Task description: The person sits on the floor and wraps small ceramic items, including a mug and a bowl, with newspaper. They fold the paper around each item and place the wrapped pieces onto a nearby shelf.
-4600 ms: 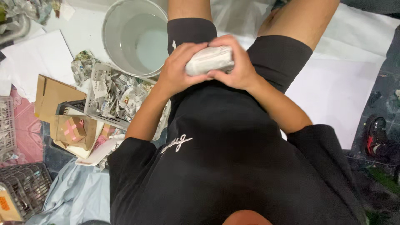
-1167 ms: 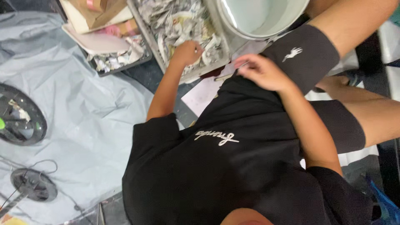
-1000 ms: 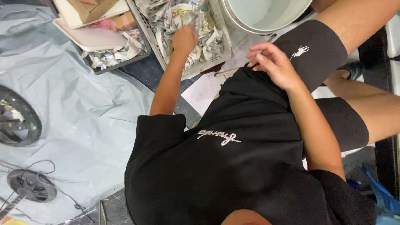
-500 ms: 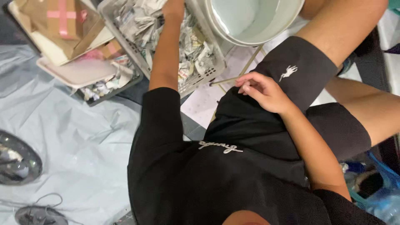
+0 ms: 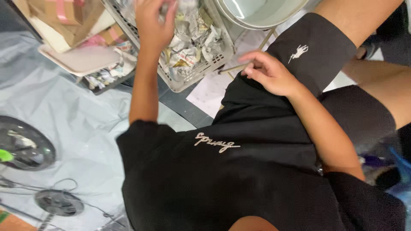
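My left hand (image 5: pixel 150 23) is stretched out over a pale plastic basket (image 5: pixel 193 78) filled with crumpled newspaper (image 5: pixel 192 40). Its fingers curl around a grey scrap of that paper; the hand is blurred. My right hand (image 5: pixel 269 73) rests on the hem of my black shirt, on my lap beside my thigh. It holds nothing and its fingers are loosely apart.
A white bucket (image 5: pixel 257 12) stands right of the basket, with thin sticks (image 5: pixel 262 44) below it. Left are a taped cardboard box (image 5: pixel 55 17), a white tray (image 5: pixel 79 60) and a dark basket (image 5: pixel 112 80). A grey sheet (image 5: pixel 72 124) holds round black fan parts (image 5: pixel 25 147).
My left hand has pulled back from the far end of the basket and lifted, fingers now curled on paper. The right hand stays on my lap. The view has shifted.
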